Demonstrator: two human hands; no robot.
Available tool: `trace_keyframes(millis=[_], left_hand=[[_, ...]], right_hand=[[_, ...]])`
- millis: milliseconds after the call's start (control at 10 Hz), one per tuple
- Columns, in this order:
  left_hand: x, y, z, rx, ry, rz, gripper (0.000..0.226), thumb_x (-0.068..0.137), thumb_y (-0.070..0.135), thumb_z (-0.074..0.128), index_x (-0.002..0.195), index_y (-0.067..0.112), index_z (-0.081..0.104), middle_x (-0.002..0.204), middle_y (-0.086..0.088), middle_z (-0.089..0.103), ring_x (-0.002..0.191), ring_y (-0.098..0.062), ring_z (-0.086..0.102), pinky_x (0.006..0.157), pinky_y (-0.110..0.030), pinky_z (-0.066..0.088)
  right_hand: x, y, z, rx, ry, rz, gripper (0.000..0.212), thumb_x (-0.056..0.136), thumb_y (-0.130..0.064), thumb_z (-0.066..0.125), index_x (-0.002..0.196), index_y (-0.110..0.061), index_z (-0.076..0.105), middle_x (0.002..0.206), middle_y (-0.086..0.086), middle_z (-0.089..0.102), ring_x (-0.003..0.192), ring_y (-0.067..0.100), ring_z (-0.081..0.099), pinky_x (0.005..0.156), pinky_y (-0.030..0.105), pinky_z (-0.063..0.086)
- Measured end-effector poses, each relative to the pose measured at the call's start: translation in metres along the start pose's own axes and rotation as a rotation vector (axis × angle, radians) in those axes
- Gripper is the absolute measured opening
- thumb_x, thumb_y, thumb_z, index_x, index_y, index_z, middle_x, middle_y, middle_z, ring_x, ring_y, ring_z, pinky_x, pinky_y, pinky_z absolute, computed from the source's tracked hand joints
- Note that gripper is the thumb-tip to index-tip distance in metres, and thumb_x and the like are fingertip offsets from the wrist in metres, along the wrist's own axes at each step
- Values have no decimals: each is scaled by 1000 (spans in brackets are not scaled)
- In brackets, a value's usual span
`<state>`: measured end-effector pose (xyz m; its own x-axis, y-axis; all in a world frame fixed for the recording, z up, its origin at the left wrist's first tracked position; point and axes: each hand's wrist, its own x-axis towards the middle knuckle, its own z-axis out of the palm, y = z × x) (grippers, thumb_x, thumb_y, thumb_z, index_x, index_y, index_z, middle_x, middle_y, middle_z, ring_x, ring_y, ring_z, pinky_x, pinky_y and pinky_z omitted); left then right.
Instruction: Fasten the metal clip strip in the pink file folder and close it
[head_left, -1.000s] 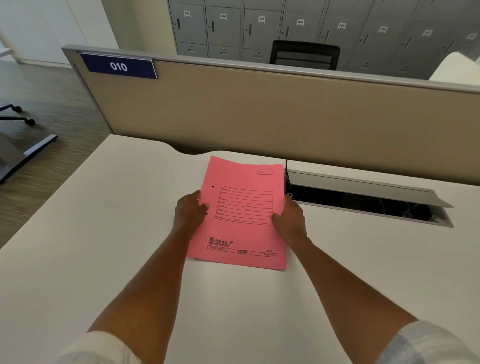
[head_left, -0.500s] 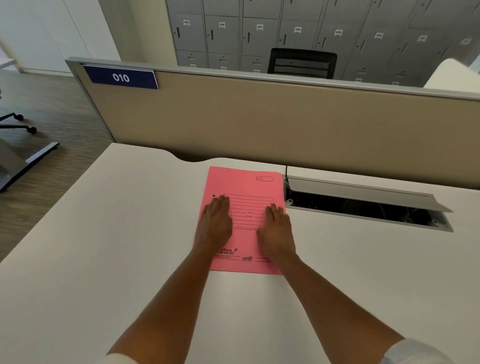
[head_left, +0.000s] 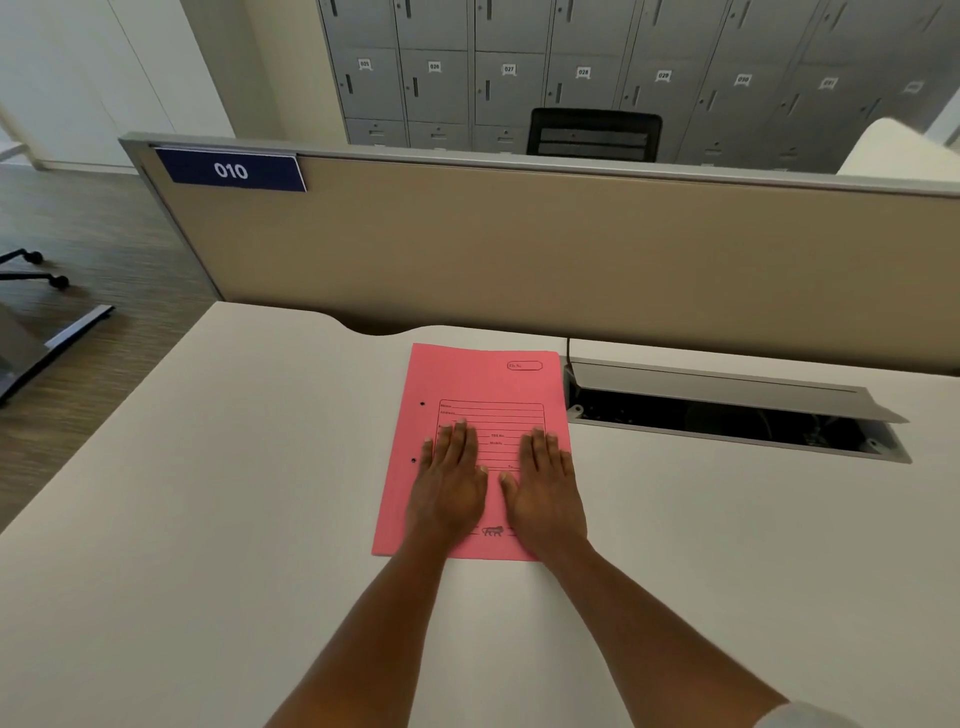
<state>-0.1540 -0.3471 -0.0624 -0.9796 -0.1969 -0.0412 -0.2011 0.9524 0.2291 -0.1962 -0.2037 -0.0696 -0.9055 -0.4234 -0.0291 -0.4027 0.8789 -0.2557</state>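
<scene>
The pink file folder (head_left: 483, 384), a thin matte card rectangle printed with ruled lines, lies closed and flat on the smooth white tabletop (head_left: 208, 519). Left hand (head_left: 451, 486) and right hand (head_left: 545, 491) rest flat on its 6 o'clock half, fingers extended toward 12 o'clock, each grip wide and grasping nothing.
</scene>
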Motion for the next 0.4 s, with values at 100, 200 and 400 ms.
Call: trace_keyframes(millis=[100,200,400], left_hand=[[-1,2,-1,-3,-17,3,64,105,40,19,158,14,-4,167,-7,-4,154,-24,-7,125,-42,-3],[-1,5,-11,-1,-52,-14,64,105,39,20,158,12,-4,167,-8,-3,154,-25,-6,125,-42,-3],[3,24,-45,-15,2,31,62,106,36,23,158,11,1,167,-9,0,154,-26,-4,125,-43,0]], right_hand=[[-1,-1,-4,5,-32,11,84,85,-60,-7,153,-10,-5,164,12,-3,151,27,-5,119,37,-9],[1,-3,-15,18,-78,16,75,98,-56,13,153,-9,-7,164,12,-5,151,28,-7,119,37,-8],[0,-3,-54,33,-34,-7,72,101,-49,26,153,-7,0,164,14,0,151,29,-3,122,41,-2]])
